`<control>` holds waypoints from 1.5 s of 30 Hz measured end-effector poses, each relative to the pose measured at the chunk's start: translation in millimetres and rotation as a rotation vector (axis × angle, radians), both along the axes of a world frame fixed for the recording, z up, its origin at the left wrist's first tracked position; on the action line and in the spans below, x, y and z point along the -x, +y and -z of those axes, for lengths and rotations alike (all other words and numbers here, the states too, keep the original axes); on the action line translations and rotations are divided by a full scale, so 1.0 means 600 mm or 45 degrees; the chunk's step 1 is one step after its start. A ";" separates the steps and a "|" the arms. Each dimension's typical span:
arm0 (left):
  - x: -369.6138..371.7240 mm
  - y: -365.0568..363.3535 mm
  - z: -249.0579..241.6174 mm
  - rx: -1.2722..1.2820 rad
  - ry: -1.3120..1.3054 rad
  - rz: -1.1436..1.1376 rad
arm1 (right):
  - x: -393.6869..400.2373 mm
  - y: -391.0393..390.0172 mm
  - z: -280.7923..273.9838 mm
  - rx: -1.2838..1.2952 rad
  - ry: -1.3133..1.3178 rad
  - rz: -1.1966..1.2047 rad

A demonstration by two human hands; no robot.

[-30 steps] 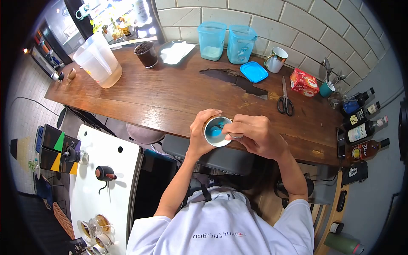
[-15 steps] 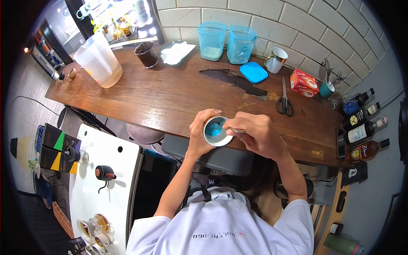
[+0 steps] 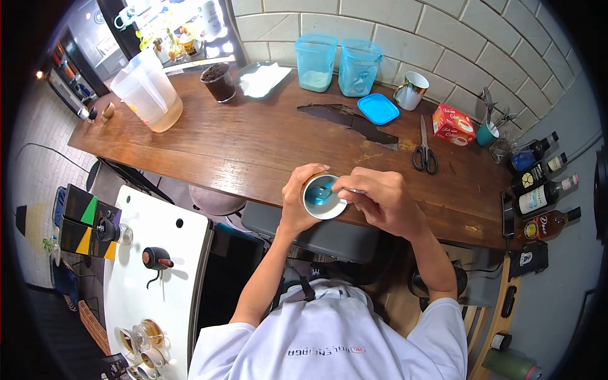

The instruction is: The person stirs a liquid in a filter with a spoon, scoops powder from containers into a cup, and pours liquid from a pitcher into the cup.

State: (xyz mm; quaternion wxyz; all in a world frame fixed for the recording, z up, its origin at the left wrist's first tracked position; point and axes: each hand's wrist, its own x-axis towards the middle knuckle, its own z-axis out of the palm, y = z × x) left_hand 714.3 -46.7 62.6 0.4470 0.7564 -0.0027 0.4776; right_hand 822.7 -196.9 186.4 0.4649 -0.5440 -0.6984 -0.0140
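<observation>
My left hand [image 3: 297,201] is wrapped round the left side of a white cup [image 3: 330,208] at the front edge of the wooden table [image 3: 240,142]. Blue liquid lies in the bottom of the cup. A spoon [image 3: 352,190] is pinched in my right hand [image 3: 383,199], its bowl down inside the cup. Beyond my hands, black-handled scissors [image 3: 425,152] and a blue lid [image 3: 378,109] lie on the table.
Two blue containers [image 3: 315,66], a mug [image 3: 411,92], a red box [image 3: 453,123] and several bottles [image 3: 535,196] stand behind and right. At left are a pitcher [image 3: 149,92], a dark-filled cup [image 3: 218,83] and a white table [image 3: 171,253] with a kettle [image 3: 155,258].
The spoon has shifted slightly within the cup, and its bowl now shows more clearly. Both hands keep nearly the same place and grip.
</observation>
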 end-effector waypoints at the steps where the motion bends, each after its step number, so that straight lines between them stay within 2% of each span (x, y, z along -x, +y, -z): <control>1: 0.000 0.000 0.000 -0.004 0.001 -0.004 | 0.001 0.001 0.001 -0.014 -0.004 0.005; 9: 0.001 -0.002 -0.003 0.000 0.005 -0.004 | 0.002 -0.001 -0.003 0.025 0.034 0.034; 12: 0.000 -0.002 -0.003 -0.001 0.003 -0.008 | 0.004 0.005 0.003 -0.075 0.001 0.019; 33: 0.000 -0.003 -0.004 0.006 -0.011 -0.005 | 0.009 0.002 -0.007 0.032 0.074 0.114; 39: 0.001 -0.001 -0.004 -0.013 -0.017 -0.002 | 0.008 0.005 -0.003 -0.049 -0.042 0.079; 41: 0.000 -0.001 -0.004 -0.005 -0.017 -0.002 | 0.010 0.001 -0.005 0.048 0.056 0.086; 45: -0.001 0.000 -0.001 -0.001 -0.019 -0.001 | 0.009 0.001 -0.005 0.050 0.030 0.109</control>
